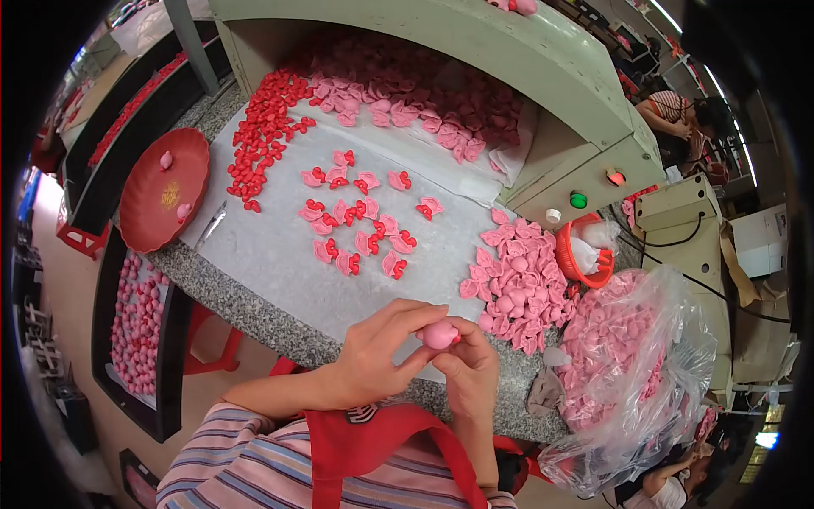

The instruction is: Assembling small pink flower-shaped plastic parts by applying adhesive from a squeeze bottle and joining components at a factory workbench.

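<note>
Close to my body, above the table's front edge, both hands hold one small rounded pink piece with a red bit on its right side. My left hand pinches it from the left, and my right hand closes on it from the right. Beyond them, on a white paper sheet, lie several winged pink pieces paired with red ones. Loose red pieces spread at the far left of the sheet. A heap of pink pieces sits right of my hands.
A pale green box-like machine stands behind, more pink pieces under its opening. At left are a red dish, a slim metal tool and a black tray. An orange-red basket and plastic bag stand right.
</note>
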{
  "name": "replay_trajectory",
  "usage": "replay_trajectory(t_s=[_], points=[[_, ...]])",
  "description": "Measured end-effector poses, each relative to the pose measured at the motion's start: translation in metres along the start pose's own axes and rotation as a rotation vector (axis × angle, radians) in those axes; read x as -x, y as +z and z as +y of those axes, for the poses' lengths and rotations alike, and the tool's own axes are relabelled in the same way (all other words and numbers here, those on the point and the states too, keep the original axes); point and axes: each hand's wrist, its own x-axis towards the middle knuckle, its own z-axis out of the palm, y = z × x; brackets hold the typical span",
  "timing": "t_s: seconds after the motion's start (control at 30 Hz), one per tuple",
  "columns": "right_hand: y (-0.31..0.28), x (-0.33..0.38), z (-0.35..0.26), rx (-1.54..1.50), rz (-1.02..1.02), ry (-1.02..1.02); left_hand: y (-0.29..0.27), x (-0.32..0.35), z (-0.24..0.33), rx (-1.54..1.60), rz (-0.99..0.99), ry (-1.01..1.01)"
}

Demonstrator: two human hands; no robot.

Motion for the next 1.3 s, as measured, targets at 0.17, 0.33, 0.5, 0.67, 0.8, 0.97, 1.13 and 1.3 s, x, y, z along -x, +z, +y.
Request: replay_trajectory(t_s=[0.17,0.33,0.5,0.67,0.8,0.97,1.13,1.3], points=[[0.001,-0.005,0.005,-0.120,0.015,0.011,0.007,0.000,0.001,-0.142,0.108,0.104],[0.003,-0.009,0.019,-0.134,-0.074,-0.016,-0.008,0.005,0.003,-0.303,0.098,0.141],[0.006,-0.010,0.047,0.003,0.079,0.143,-0.016,0.018,-0.037,-0.230,0.009,-0.001],[0.045,-0.014,0.039,0.200,0.128,0.237,-0.148,-0.006,-0.092,-0.646,0.607,-0.094],[0.032,-0.017,0.037,0.282,0.084,0.272,-0.277,0.011,-0.142,-1.264,0.814,-0.281],[0.018,-0.014,0.040,0.356,0.062,0.296,-0.212,-0.026,-0.142,-1.092,0.720,-0.230],[0.016,0.005,0.031,0.378,0.049,0.287,-0.119,-0.052,-0.171,-0.844,0.441,-0.499],[-0.005,0.024,0.017,0.379,0.221,0.258,-0.102,-0.065,-0.190,-0.720,0.467,-0.707]])
